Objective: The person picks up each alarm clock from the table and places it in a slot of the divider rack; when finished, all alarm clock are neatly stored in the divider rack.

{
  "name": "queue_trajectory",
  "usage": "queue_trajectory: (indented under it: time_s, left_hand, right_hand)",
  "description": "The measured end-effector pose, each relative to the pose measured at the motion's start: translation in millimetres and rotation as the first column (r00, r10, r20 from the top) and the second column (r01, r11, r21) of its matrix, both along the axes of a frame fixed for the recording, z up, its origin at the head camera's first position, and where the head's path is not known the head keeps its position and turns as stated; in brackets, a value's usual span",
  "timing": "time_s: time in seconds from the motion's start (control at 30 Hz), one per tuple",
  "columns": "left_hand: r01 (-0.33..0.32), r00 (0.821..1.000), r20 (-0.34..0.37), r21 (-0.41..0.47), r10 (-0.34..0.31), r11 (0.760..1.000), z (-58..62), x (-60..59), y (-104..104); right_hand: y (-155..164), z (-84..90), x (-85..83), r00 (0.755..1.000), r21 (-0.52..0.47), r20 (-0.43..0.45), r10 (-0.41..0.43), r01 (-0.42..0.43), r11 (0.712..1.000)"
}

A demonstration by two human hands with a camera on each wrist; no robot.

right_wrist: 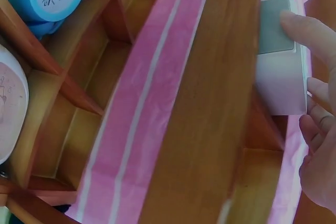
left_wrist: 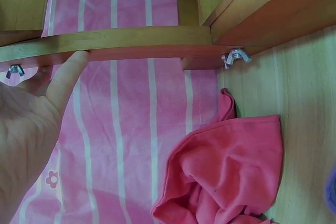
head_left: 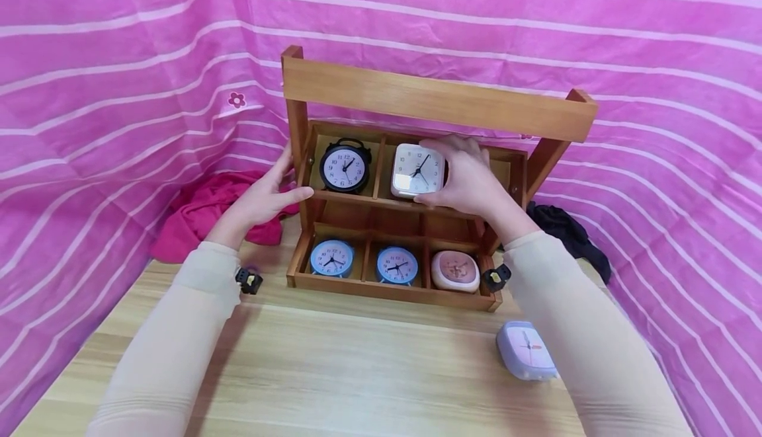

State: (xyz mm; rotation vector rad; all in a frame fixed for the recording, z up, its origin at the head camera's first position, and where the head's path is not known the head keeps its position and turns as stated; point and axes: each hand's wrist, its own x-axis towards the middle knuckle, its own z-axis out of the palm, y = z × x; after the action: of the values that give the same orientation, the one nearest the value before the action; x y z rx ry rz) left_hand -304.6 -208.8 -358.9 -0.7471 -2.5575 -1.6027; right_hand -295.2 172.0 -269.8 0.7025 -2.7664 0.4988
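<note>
So the right hand [head_left: 470,176] is gripping a white square alarm clock [head_left: 418,170], fingers curled over its top and right side, thumb under the front edge. The clock is sitting in the middle compartment of the upper tier of the wooden organizer rack [head_left: 440,103], face pointing out. The right wrist view is showing the same clock from behind, fingertips [right_wrist: 302,24] pressing against its pale back.

The left hand [head_left: 264,192] is resting flat against the rack's left side post, fingers straight and relaxed, thumb reaching onto the front edge of the upper shelf. Not gripping anything, just touching the wood.

A black twin-bell alarm clock [head_left: 344,166] is standing in the upper-left compartment, just beside the white one. In the rack's lower tier, two blue round clocks are sitting in the left [head_left: 331,258] and middle [head_left: 396,265] compartments, and a pink rounded clock [head_left: 455,270] is lying in the right one.

On the counter [head_left: 333,371] in front of the rack's right corner, a lavender square clock [head_left: 526,350] is lying face up. A red cloth [head_left: 205,215] is bunched up left of the rack and a dark cloth [head_left: 568,232] right of it
</note>
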Motion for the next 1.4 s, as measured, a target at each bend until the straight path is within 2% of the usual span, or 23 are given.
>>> queue_trajectory:
  time_s: [0.13, 0.3, 0.37, 0.6, 0.8, 1.0, 1.07, 1.23, 1.4]
  left_hand:
    - [-0.004, 1.000, 0.010, -0.006, 0.004, 1.000, 3.4, 3.6, 1.3]
    - [-0.019, 1.000, 0.014, -0.020, 0.020, 1.000, -8.9, -9.8, -1.0]
    - [-0.022, 1.000, 0.020, -0.026, 0.022, 0.999, -8.5, -10.0, -0.4]
    - [-0.010, 0.999, 0.034, -0.026, 0.011, 1.000, 12.8, 10.1, 5.3]
    - [-0.014, 0.999, 0.036, -0.031, 0.015, 0.999, 15.4, 12.9, 4.3]
    - [-0.024, 1.000, 0.013, -0.029, 0.025, 0.999, -7.1, -8.8, -4.0]
    - [-0.028, 1.000, 0.010, -0.029, 0.028, 0.999, -10.3, -11.4, -5.5]
    - [-0.028, 0.999, 0.025, -0.024, 0.029, 0.999, 2.9, 4.0, -2.0]
    - [-0.022, 0.999, 0.028, -0.031, 0.023, 0.999, 12.1, 12.9, 0.4]
  right_hand:
    - [0.5, -5.4, -7.5, 1.000, -0.001, 0.014, -0.017, 0.017, 1.000]
    - [2.3, -12.9, -11.0, 0.999, 0.009, 0.019, -0.037, 0.037, 0.999]
    - [2.3, -15.0, -11.0, 0.999, 0.013, 0.016, -0.047, 0.047, 0.999]
    - [-0.9, -16.6, -8.1, 0.998, 0.017, 0.005, -0.060, 0.060, 0.998]
    - [-4.2, -16.6, -6.2, 0.999, 0.043, -0.001, -0.054, 0.054, 0.998]
    - [-6.8, -16.7, -5.8, 0.998, 0.059, 0.004, -0.055, 0.054, 0.997]
    - [-7.0, -17.6, -6.2, 0.999, 0.060, 0.004, -0.053, 0.053, 0.997]
    - [-2.2, -22.5, -2.1, 1.000, 0.001, -0.019, -0.012, 0.012, 1.000]
    - [21.6, -33.5, 23.1, 0.988, -0.129, -0.147, 0.038, -0.057, 0.990]
